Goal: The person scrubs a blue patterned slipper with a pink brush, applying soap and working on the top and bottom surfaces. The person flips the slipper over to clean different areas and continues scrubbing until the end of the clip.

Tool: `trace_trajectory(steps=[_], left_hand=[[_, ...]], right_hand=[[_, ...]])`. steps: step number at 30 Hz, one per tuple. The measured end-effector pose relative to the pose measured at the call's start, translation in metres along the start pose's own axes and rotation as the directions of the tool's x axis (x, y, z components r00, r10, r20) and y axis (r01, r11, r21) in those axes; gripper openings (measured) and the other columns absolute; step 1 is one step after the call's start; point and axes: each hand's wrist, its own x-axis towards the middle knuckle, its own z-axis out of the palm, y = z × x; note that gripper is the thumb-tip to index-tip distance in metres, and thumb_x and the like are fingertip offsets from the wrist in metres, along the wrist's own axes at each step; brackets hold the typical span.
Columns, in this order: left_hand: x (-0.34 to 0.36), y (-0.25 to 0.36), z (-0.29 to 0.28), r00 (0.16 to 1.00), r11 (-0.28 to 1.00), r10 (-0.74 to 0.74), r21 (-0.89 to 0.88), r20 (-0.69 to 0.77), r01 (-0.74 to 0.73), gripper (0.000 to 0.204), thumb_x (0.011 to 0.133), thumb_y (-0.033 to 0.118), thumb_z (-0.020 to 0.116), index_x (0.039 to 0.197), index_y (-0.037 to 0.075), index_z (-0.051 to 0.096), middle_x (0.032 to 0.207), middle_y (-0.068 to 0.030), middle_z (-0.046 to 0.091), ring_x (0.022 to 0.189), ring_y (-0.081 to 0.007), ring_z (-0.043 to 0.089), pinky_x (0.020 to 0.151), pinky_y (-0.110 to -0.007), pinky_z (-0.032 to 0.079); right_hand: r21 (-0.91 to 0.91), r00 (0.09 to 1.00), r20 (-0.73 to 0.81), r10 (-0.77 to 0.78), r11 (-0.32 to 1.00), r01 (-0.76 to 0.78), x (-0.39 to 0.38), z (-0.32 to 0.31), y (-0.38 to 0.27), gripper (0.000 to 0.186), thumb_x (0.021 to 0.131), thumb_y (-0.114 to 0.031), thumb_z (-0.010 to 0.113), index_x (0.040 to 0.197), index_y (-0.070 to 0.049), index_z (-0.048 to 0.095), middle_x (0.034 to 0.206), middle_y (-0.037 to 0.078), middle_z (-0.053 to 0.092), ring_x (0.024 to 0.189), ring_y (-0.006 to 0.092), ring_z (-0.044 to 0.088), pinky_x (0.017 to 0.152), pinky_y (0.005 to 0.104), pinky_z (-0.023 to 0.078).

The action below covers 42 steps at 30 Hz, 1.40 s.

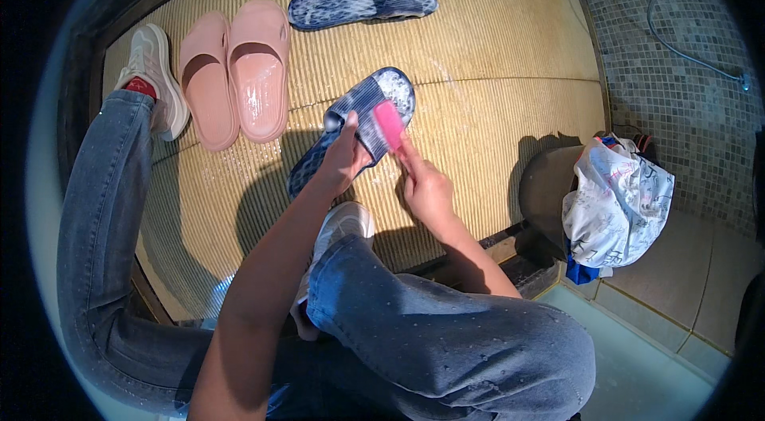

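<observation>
A navy patterned slipper [311, 166] with white suds at its toe is held over the ribbed yellow board by my left hand [344, 152], whose fingers grip it by the strap. My right hand [426, 190] is closed on the handle of a pink brush [386, 122], its head against the strap's striped surface. A matching navy slipper [325, 5] lies above on the board. A pair of wet pink slippers [259, 94] rests to the left.
The board [510, 39] has dark edges. My jeans-clad legs and white shoes [147, 54] frame the near side. At right are a dark rounded container [542, 190] with crumpled printed white cloth [613, 206], a mosaic wall and a shower hose [669, 54]; pale water [637, 349] shows below.
</observation>
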Motion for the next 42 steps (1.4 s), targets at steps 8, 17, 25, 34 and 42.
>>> trace_trajectory(steps=[8,17,25,34,42], left_hand=[[0.010,-0.011,-0.031,0.992,1.000,-0.007,-0.023,0.123,0.010,0.061,0.103,0.051,0.035,0.137,0.000,0.043,0.133,-0.0127,0.055,0.123,-0.0234,0.054,0.109,-0.040,0.042],[0.008,-0.008,-0.018,0.997,0.998,0.035,0.050,0.066,-0.038,0.069,0.101,0.057,0.034,0.140,-0.001,0.041,0.138,-0.0114,0.052,0.125,-0.0214,0.053,0.110,-0.037,0.038],[0.005,-0.006,-0.019,0.998,0.999,-0.048,-0.012,0.034,0.049,0.064,0.102,0.054,0.034,0.136,0.001,0.043,0.133,-0.0141,0.055,0.121,-0.0255,0.056,0.107,-0.041,0.044],[0.007,-0.009,-0.013,0.999,1.000,-0.007,-0.020,-0.050,0.006,0.055,0.101,0.053,0.040,0.125,0.005,0.054,0.119,-0.0052,0.062,0.113,-0.0170,0.058,0.104,-0.035,0.043],[0.005,-0.009,-0.021,0.998,0.999,-0.030,0.025,0.063,0.029,0.061,0.101,0.056,0.037,0.129,0.002,0.048,0.129,-0.0107,0.058,0.115,-0.0220,0.060,0.107,-0.038,0.043]], right_hand=[[0.066,0.999,0.019,-0.033,0.997,0.032,-0.016,0.002,-0.026,0.075,0.079,-0.003,0.060,0.150,-0.018,0.037,0.063,0.015,0.058,0.052,0.0296,0.060,0.050,0.0418,0.050],[-0.050,0.995,-0.054,0.081,0.995,-0.084,0.014,-0.001,0.008,0.070,0.081,-0.005,0.061,0.147,-0.018,0.042,0.064,0.015,0.061,0.054,0.0295,0.062,0.051,0.0414,0.050],[0.091,1.000,0.010,-0.029,0.995,0.028,-0.022,0.005,-0.028,0.078,0.078,-0.002,0.060,0.151,-0.018,0.036,0.067,0.015,0.060,0.054,0.0298,0.060,0.052,0.0429,0.050],[0.036,0.994,-0.012,0.104,0.994,-0.104,0.007,0.000,0.007,0.074,0.079,-0.003,0.060,0.149,-0.017,0.038,0.068,0.017,0.062,0.058,0.0314,0.063,0.054,0.0436,0.051],[0.068,0.999,0.044,0.003,0.998,-0.006,-0.015,0.001,-0.017,0.074,0.080,-0.004,0.060,0.148,-0.023,0.040,0.067,0.016,0.061,0.055,0.0298,0.063,0.053,0.0427,0.052]])
